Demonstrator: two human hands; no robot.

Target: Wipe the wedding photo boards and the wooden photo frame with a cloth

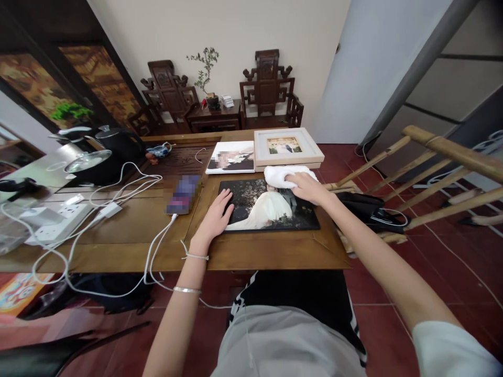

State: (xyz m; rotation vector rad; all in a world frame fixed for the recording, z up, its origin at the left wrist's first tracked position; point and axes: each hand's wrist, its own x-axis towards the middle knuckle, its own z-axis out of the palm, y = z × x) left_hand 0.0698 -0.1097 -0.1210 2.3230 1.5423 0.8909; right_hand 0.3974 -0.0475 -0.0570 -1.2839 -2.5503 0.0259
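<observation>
A dark framed photo [275,217] lies flat on the wooden table [129,235] in front of me. My left hand [215,217] rests flat on the photo's left edge, fingers spread. My right hand [308,187] presses a white cloth [281,174] onto the photo's upper right part, fingers curled over it. Behind it lie a second photo print [231,157] and a white-framed picture [288,146].
A phone [183,195] on a white charging cable lies left of the photo. A power strip [65,217] with cables, a kettle [118,141] and a pot sit at the left. A bamboo chair [440,173] with a black bag [369,209] stands right of the table.
</observation>
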